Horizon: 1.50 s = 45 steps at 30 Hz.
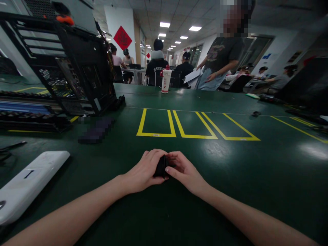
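Note:
Between my two hands is a small black object (161, 167), mostly covered by fingers, so its kind does not show. My left hand (146, 169) wraps round it from the left, thumb below and fingers over the top. From the right, my right hand (186, 171) pinches its edge with the thumb in front and the fingers curled behind. Both hands are low over the green tabletop (230, 177), at the middle of the view.
A black computer case (84, 75) stands at the left. Nearer lie a blurred dark flat item (96, 130) and a long white device (33, 181). Yellow tape outlines (156, 134) mark the table ahead. A paper cup (166, 81) stands by the far edge, with a person holding papers beyond.

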Each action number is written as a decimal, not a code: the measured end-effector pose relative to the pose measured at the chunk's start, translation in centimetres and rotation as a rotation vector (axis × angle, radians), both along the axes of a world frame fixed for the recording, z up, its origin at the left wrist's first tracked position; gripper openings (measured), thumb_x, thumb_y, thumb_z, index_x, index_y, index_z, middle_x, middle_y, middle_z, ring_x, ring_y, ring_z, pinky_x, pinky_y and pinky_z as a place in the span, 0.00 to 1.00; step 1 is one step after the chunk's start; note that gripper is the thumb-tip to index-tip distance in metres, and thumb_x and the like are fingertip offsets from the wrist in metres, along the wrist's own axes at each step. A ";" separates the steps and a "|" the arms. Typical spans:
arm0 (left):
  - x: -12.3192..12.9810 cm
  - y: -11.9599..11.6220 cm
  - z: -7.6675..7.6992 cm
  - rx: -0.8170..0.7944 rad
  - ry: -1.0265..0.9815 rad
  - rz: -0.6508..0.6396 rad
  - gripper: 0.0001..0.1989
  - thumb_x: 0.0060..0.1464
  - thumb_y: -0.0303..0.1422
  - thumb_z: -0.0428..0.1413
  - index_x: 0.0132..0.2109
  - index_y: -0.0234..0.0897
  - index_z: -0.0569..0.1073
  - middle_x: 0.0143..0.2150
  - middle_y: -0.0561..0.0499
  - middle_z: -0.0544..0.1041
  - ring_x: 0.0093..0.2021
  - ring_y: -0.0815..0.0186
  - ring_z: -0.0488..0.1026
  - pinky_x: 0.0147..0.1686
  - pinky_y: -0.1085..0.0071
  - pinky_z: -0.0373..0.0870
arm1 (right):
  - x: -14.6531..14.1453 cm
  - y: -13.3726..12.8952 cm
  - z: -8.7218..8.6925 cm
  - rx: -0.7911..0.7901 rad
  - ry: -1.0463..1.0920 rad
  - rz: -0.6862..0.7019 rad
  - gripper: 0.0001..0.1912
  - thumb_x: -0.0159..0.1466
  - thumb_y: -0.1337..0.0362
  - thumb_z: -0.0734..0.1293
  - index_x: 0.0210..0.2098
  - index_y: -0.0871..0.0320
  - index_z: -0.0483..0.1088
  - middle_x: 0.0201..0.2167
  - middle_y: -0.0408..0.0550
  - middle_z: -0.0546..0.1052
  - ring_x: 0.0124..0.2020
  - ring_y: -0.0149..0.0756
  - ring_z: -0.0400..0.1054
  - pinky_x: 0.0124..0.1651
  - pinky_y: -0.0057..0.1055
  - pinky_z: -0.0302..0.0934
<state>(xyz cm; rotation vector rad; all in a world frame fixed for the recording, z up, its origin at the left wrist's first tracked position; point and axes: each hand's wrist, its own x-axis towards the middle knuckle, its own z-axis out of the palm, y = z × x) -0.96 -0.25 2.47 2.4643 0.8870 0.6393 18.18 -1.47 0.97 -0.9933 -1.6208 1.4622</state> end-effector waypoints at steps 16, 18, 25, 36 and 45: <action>-0.1 -0.1 0.0 -0.006 0.021 0.000 0.29 0.52 0.30 0.58 0.56 0.41 0.53 0.52 0.44 0.63 0.48 0.57 0.63 0.46 0.59 0.63 | 0.1 -0.1 0.1 -0.001 -0.012 0.010 0.16 0.59 0.65 0.67 0.46 0.53 0.61 0.45 0.47 0.68 0.48 0.38 0.66 0.49 0.40 0.64; -0.1 -0.1 -0.1 -0.016 0.022 0.001 0.28 0.52 0.29 0.58 0.56 0.41 0.53 0.52 0.44 0.63 0.48 0.56 0.63 0.46 0.59 0.63 | 0.2 -0.1 0.1 0.007 -0.015 0.043 0.16 0.60 0.65 0.66 0.46 0.54 0.62 0.46 0.47 0.68 0.49 0.38 0.65 0.52 0.41 0.62; 0.1 -0.1 -0.1 0.014 0.031 -0.010 0.29 0.51 0.28 0.59 0.55 0.40 0.52 0.53 0.44 0.62 0.49 0.56 0.62 0.47 0.59 0.62 | 0.1 -0.2 -0.2 0.057 0.096 0.049 0.11 0.59 0.66 0.67 0.41 0.54 0.63 0.42 0.44 0.67 0.45 0.36 0.67 0.46 0.37 0.66; -0.1 -0.1 -0.3 0.018 0.029 -0.009 0.30 0.51 0.27 0.58 0.56 0.41 0.52 0.53 0.44 0.62 0.50 0.54 0.62 0.47 0.57 0.62 | 0.3 -0.3 -0.1 0.080 0.050 0.091 0.16 0.58 0.69 0.68 0.43 0.54 0.62 0.45 0.45 0.68 0.50 0.37 0.65 0.55 0.40 0.60; -0.1 0.0 -0.7 0.035 0.009 -0.005 0.28 0.52 0.30 0.58 0.56 0.40 0.53 0.53 0.44 0.62 0.49 0.56 0.63 0.46 0.59 0.63 | -0.1 -0.3 0.1 0.005 0.017 0.028 0.14 0.60 0.66 0.66 0.44 0.53 0.60 0.41 0.45 0.69 0.44 0.37 0.69 0.42 0.37 0.68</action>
